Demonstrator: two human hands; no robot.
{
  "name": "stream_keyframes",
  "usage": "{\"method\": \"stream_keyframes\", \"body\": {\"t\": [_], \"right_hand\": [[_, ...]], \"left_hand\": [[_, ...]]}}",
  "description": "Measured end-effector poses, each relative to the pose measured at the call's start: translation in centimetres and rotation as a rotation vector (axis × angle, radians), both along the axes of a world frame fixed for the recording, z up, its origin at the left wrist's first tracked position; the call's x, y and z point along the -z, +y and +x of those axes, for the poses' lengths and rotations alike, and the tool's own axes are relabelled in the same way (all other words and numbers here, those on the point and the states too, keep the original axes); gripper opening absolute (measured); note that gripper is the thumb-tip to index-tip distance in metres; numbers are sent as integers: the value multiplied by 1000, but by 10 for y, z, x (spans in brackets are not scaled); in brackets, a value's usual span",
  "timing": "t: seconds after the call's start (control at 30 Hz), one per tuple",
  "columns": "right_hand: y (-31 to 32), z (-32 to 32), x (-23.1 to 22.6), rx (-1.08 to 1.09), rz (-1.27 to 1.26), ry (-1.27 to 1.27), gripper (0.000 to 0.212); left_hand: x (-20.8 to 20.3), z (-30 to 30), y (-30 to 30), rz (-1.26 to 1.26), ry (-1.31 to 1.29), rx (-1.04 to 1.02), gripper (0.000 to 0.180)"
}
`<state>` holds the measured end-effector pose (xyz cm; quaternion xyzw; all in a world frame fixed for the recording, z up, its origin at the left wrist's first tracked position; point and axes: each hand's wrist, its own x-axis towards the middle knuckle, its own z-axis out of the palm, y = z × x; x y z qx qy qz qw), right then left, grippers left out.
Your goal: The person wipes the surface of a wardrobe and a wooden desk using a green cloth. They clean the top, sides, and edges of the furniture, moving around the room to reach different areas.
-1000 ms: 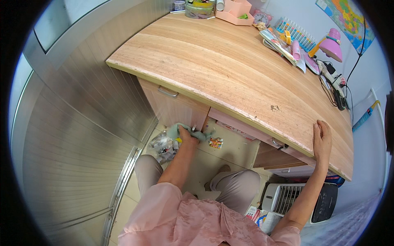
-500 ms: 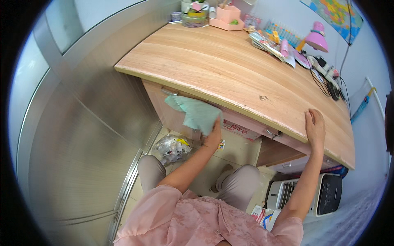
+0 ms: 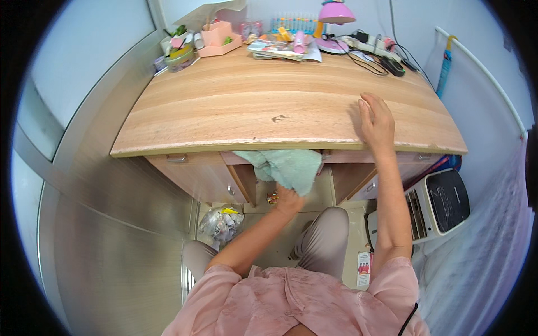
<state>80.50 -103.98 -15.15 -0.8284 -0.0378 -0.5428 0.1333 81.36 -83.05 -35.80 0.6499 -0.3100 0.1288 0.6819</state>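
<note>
Head camera: just below the front edge of the desk [image 3: 196,115], the green cloth [image 3: 297,169] flares loosely, probably because the closed left hand [image 3: 290,200] grips only its lower end. Over the wood, the right hand [image 3: 378,123] is half-open and empty, perhaps for balance.

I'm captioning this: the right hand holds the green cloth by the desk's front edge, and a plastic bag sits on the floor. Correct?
No: the head view shows the left hand holding the green cloth by the desk's front edge. The plastic bag does sit on the floor.
</note>
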Motion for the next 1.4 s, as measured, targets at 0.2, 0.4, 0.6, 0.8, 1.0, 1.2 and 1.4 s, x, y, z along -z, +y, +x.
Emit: {"method": "stream_keyframes", "body": {"t": [0.2,0.4,0.6,0.8,1.0,1.2,1.4], "right_hand": [[90,-80,75,-361,152,-107,33],[130,-93,144,-909,1919,-73,37],[64,-114,96,-513,1767,-478,30],[-6,-46,156,216,1085,-156,44],[103,14,233,122,720,-141,56],[-3,14,227,394,1083,-85,43],[-34,4,180,520,881,-332,45]], "left_hand": [[-53,-38,41,367,-100,236,46],[-122,-49,24,613,-293,257,26],[-198,17,25,337,-729,-208,10],[-204,92,13,1038,-340,-325,50],[-206,76,20,1022,-536,-267,46],[-213,71,26,1013,-657,-68,52],[-214,67,14,1010,-708,-76,62]]}}
